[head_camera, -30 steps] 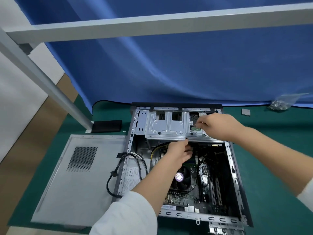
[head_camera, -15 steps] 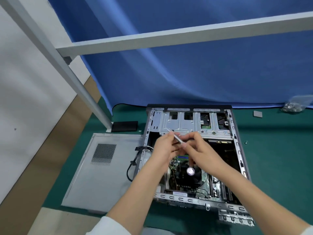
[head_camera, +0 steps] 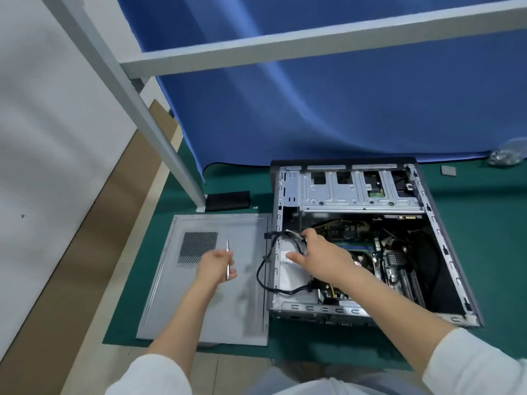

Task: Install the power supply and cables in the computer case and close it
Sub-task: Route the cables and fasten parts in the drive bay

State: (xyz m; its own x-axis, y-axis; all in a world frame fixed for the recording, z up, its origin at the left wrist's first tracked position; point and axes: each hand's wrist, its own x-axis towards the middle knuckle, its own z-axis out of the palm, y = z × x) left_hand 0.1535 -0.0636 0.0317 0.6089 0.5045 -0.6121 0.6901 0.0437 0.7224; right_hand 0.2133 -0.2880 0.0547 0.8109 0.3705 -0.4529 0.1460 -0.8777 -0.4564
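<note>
The left hand (head_camera: 217,266) is nearest, out over the side panel (head_camera: 205,280); its fingers curl round a thin silver tool (head_camera: 227,260), maybe tweezers, though it is too small to be sure; the panel lies flat on the green tabletop (head_camera: 490,252), just beside the computer case (head_camera: 445,240), so the case is not closed yet. A bit further in, the right hand (head_camera: 316,256) reaches into the open case; its fingers pinch a bunch of black cables (head_camera: 268,277) that loop out over the left wall; under that hand sits the power supply (head_camera: 291,276), a grey box in the near left corner, so it looks put in already. I think the cables are the job now; they look loose and not all plugged in. After that the panel must go back on. Further back sits the metal drive cage (head_camera: 359,192); far off, by the blue cloth (head_camera: 342,95), a small bag of screws (head_camera: 506,156) waits.
</note>
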